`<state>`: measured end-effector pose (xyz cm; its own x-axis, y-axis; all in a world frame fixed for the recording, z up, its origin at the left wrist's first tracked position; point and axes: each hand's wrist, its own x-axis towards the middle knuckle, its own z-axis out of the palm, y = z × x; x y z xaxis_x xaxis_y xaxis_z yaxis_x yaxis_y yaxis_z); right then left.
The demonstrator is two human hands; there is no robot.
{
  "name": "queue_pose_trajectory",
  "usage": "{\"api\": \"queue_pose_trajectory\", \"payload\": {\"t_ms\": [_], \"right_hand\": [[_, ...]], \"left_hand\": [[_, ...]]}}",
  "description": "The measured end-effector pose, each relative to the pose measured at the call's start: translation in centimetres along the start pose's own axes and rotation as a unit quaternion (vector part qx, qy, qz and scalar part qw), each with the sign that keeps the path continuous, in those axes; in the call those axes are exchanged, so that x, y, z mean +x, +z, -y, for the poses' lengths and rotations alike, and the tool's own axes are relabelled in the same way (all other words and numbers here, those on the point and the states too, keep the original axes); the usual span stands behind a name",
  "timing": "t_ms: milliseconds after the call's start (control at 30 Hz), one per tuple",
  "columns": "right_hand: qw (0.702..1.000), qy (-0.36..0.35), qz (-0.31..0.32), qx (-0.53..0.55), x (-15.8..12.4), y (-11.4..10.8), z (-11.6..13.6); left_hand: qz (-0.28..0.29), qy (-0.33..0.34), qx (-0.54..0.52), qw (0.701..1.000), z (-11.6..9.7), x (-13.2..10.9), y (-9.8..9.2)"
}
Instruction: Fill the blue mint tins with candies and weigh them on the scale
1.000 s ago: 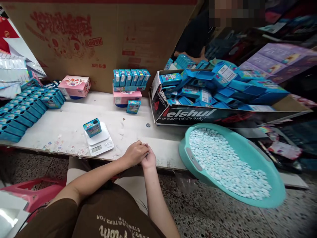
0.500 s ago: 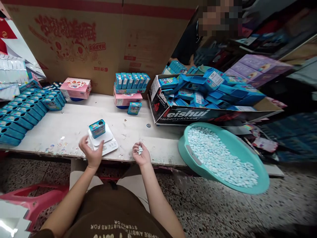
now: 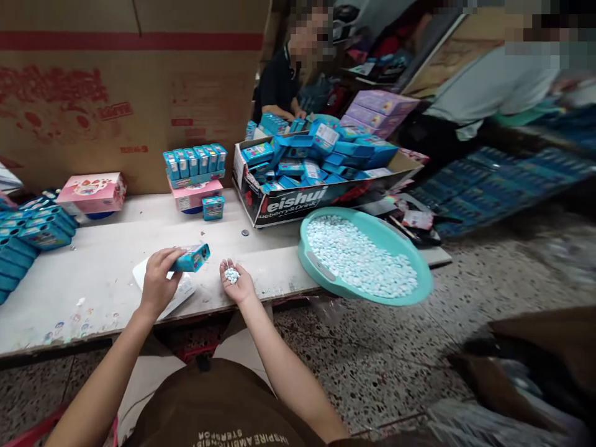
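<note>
My left hand (image 3: 159, 278) grips a small blue box (image 3: 193, 257), tilted on its side above the white scale (image 3: 179, 297), with its top end toward my right hand. The hand and box hide much of the scale. Palm up, my right hand (image 3: 239, 287) cups several pale candies (image 3: 231, 275), its fingers curled around them. To the right, a teal basin (image 3: 321, 273) holds a broad layer of the same candies. Another small blue box (image 3: 213, 208) stands on the table (image 3: 261, 257) behind my hands.
An open carton (image 3: 298, 205) of blue boxes is at the back right. Pink boxes (image 3: 93, 191) and rows of blue boxes (image 3: 46, 228) stand on the left. A large cardboard sheet (image 3: 153, 93) rises behind the table. A person in a dark shirt (image 3: 274, 84) is beyond the carton.
My left hand has closed on the blue box, lifted it off the scale and tilted it toward my right hand. The view has swung to the right.
</note>
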<state>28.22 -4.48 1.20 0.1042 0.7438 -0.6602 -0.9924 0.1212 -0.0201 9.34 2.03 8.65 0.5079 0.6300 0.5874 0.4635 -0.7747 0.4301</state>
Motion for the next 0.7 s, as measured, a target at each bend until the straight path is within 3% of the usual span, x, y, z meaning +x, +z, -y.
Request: {"api": "queue_pose_trajectory", "payload": {"t_ms": [67, 167, 233, 300, 367, 433, 500, 533, 567, 600, 633, 700], "right_hand": [[1.000, -0.004, 0.008, 0.010, -0.6, 1.3, 1.7], [0.994, -0.054, 0.090, 0.009, -2.7, 3.8, 6.8], [0.978, -0.144, 0.148, -0.025, -4.8, 5.4, 11.6], [0.945, -0.279, 0.141, -0.098, -7.0, 6.3, 16.6], [0.875, -0.419, 0.066, -0.234, -8.9, 6.3, 20.8], [0.749, -0.528, -0.044, -0.397, -10.1, 5.8, 23.3], [0.610, -0.608, -0.119, -0.494, -10.8, 4.9, 23.7], [0.564, -0.638, -0.127, -0.509, -10.9, 4.5, 23.0], [0.544, -0.659, -0.113, -0.507, -10.8, 4.1, 21.8], [0.551, -0.664, -0.080, -0.499, -10.6, 3.7, 20.1], [0.583, -0.650, -0.036, -0.486, -10.1, 3.3, 18.1], [0.695, -0.561, 0.063, -0.445, -8.7, 2.8, 13.6]], "left_hand": [[0.006, 0.030, -0.015, 0.999, -1.9, 1.3, 0.3], [-0.007, 0.021, -0.045, 0.999, -4.0, 2.7, 1.2], [-0.014, 0.008, -0.061, 0.998, -4.8, 3.3, 1.9], [-0.020, -0.006, -0.074, 0.997, -5.3, 3.5, 2.4], [-0.025, -0.020, -0.089, 0.996, -5.6, 3.4, 2.7], [-0.030, -0.034, -0.098, 0.994, -5.7, 3.0, 2.8], [-0.027, -0.034, -0.097, 0.994, -5.7, 2.6, 2.9], [-0.023, -0.030, -0.096, 0.995, -5.7, 2.5, 2.9], [-0.017, -0.024, -0.095, 0.995, -5.7, 2.4, 2.9], [-0.012, -0.017, -0.094, 0.995, -5.7, 2.3, 2.9], [-0.007, -0.010, -0.092, 0.996, -5.8, 2.3, 2.9], [-0.004, 0.010, -0.082, 0.997, -6.0, 2.5, 2.9]]}}
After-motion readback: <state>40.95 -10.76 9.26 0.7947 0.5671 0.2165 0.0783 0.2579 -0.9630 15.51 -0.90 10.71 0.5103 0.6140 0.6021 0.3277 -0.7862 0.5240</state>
